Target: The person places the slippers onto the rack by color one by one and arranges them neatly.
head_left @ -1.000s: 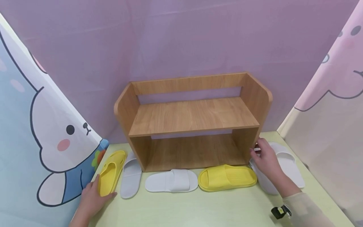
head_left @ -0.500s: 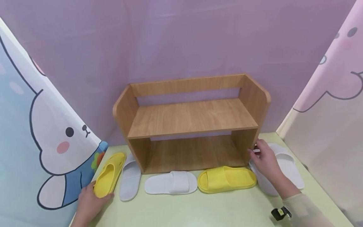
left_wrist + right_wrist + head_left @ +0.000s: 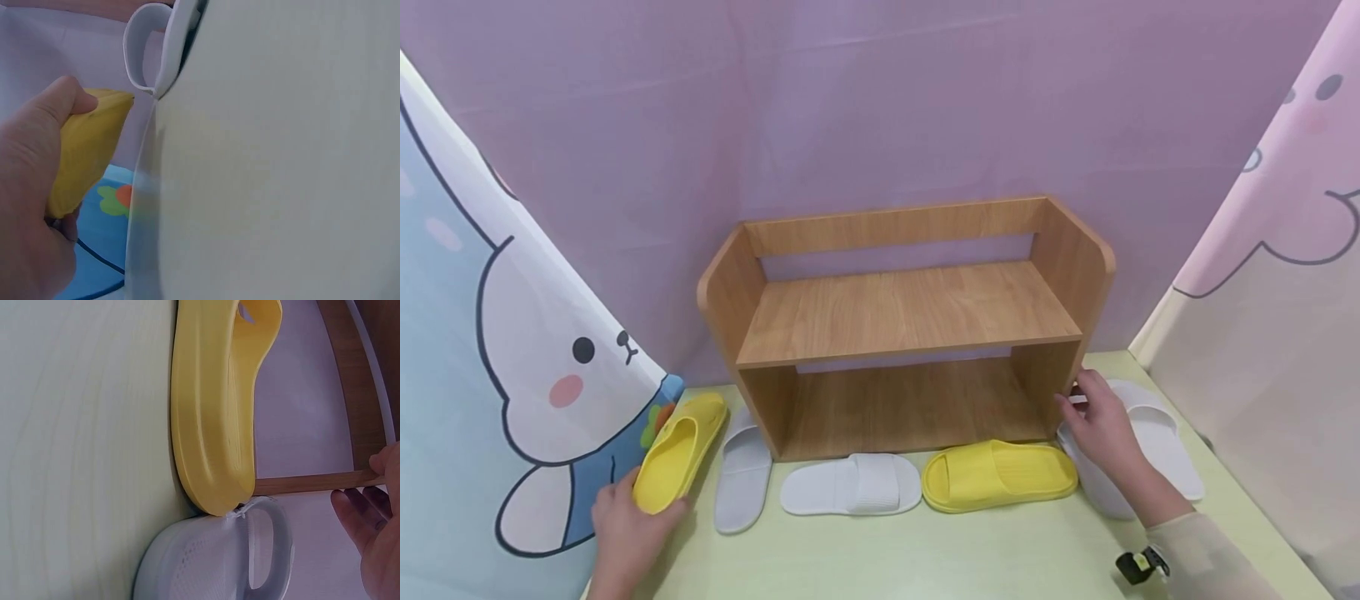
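Observation:
My left hand grips a yellow slipper by its heel end, in the lower left of the head view. Thumb and fingers lie on opposite sides of the heel; in the left wrist view the slipper is raised off the tabletop. At the right, my right hand holds the front edge of the side panel of a two-tier wooden shoe rack. The right wrist view has the thumb on one side of that panel edge and fingers on the other.
A grey slipper lies left of the rack. Along its front lie a white slipper and a yellow slipper. White slippers lie by the right hand, partly hidden. Purple cloth hangs behind; printed cloths flank the table.
My left hand has lifted the yellow slipper, tilted it and moved it slightly left, away from the grey one. My right hand stays on the rack's side panel.

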{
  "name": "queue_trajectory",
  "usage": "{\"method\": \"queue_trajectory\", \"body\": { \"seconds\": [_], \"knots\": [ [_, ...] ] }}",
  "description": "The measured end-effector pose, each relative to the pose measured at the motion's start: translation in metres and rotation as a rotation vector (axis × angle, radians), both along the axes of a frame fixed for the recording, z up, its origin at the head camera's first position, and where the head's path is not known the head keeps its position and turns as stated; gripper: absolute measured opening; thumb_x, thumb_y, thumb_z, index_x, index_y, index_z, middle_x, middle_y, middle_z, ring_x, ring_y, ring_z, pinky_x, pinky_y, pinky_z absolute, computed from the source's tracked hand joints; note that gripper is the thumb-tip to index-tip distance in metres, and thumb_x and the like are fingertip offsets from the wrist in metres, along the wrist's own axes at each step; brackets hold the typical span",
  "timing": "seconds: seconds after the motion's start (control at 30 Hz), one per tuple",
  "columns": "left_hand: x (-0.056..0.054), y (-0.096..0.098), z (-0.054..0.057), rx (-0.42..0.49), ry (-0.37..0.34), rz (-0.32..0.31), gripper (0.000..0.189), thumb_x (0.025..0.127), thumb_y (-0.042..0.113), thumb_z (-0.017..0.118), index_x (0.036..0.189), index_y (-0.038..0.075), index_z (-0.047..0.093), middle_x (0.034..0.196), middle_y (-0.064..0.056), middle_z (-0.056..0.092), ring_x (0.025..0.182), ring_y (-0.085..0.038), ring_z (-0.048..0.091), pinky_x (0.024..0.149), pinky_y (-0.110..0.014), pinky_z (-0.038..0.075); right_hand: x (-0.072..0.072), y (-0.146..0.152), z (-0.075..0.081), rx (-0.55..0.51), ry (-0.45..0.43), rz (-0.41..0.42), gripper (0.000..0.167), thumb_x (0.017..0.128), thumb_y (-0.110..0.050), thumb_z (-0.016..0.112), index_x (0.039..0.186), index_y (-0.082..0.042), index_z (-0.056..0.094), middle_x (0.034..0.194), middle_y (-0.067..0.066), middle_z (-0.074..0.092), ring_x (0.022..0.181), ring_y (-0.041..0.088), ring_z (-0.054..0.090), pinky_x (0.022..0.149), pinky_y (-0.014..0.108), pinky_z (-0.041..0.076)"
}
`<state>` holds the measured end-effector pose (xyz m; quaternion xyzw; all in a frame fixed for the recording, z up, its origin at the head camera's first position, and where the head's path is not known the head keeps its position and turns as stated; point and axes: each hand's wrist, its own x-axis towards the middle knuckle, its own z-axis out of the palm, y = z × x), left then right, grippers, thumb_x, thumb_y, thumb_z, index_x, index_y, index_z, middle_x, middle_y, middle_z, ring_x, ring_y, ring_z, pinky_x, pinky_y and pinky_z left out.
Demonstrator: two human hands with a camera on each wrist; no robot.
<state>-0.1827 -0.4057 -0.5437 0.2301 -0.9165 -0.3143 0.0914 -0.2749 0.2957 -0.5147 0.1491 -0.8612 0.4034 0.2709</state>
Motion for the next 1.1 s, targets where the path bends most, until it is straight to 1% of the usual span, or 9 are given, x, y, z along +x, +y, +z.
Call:
{"method": "queue_trajectory", "body": {
  "seconds": [0.1,0.27,0.47,0.67,0.73,0.9,1.03,1.1],
  "knots": [
    [0.002,0.006,0.008,-0.006,0.039,0.017,0.112,0.084,0.033,0.092,0.167,-0.009,0.029,0.149,-0.036,0.033,0.136,-0.053,0.029,0.109,-0.07,0.036,0.0,0.0,0.0,-0.003,0.0,0.001,0.046,0.096,0.012,0.075,0.14,0.003,0.063,0.119,0.02,0.065,0.1,0.045,0.074,0.078,0.003,0.053],
    [0.004,0.012,0.018,-0.016,0.106,0.029,0.105,0.085,0.032,0.092,0.163,-0.011,0.037,0.148,-0.036,0.036,0.137,-0.052,0.033,0.111,-0.069,0.036,0.0,0.0,0.0,-0.006,0.001,-0.008,0.044,0.096,0.012,0.074,0.139,0.003,0.064,0.118,0.02,0.065,0.1,0.044,0.073,0.077,0.004,0.053],
    [0.004,0.017,0.028,-0.03,0.14,0.033,0.101,0.086,0.035,0.092,0.16,-0.013,0.04,0.148,-0.036,0.039,0.136,-0.053,0.035,0.11,-0.069,0.036,0.0,-0.001,-0.001,-0.007,0.008,-0.017,0.043,0.096,0.012,0.074,0.137,0.004,0.065,0.117,0.019,0.066,0.099,0.043,0.073,0.077,0.003,0.053],
    [0.003,0.023,0.038,-0.066,0.223,0.015,0.098,0.082,0.032,0.095,0.156,-0.01,0.047,0.14,-0.033,0.045,0.132,-0.051,0.037,0.101,-0.065,0.037,0.0,-0.001,0.0,-0.004,0.018,-0.015,0.045,0.095,0.013,0.074,0.139,0.003,0.065,0.118,0.019,0.066,0.099,0.041,0.072,0.076,0.003,0.053],
    [0.002,0.025,0.042,-0.078,0.24,0.005,0.098,0.08,0.031,0.095,0.156,-0.009,0.048,0.138,-0.031,0.046,0.131,-0.05,0.038,0.099,-0.063,0.037,-0.001,-0.001,0.0,-0.005,0.019,-0.014,0.045,0.096,0.013,0.074,0.139,0.003,0.065,0.117,0.019,0.066,0.099,0.041,0.072,0.076,0.003,0.054],
    [-0.001,0.033,0.052,-0.091,0.277,-0.015,0.101,0.079,0.031,0.096,0.159,-0.008,0.047,0.139,-0.03,0.045,0.132,-0.048,0.038,0.097,-0.061,0.037,0.0,-0.001,-0.001,-0.005,0.028,-0.022,0.043,0.095,0.013,0.075,0.135,0.003,0.067,0.117,0.018,0.066,0.098,0.04,0.072,0.075,0.004,0.054],
    [-0.001,0.04,0.061,-0.105,0.34,-0.022,0.098,0.076,0.027,0.098,0.155,-0.008,0.052,0.137,-0.03,0.047,0.131,-0.047,0.04,0.093,-0.057,0.036,0.0,-0.001,-0.002,-0.008,0.027,-0.024,0.041,0.094,0.014,0.074,0.133,0.004,0.067,0.115,0.017,0.066,0.097,0.038,0.072,0.075,0.005,0.055],
    [-0.002,0.043,0.067,-0.112,0.352,-0.019,0.097,0.076,0.027,0.097,0.154,-0.009,0.053,0.137,-0.029,0.047,0.13,-0.047,0.04,0.092,-0.056,0.036,0.0,-0.001,-0.002,-0.011,0.027,-0.022,0.042,0.094,0.014,0.074,0.134,0.004,0.067,0.115,0.017,0.066,0.097,0.038,0.072,0.075,0.004,0.055]
  ]
}}
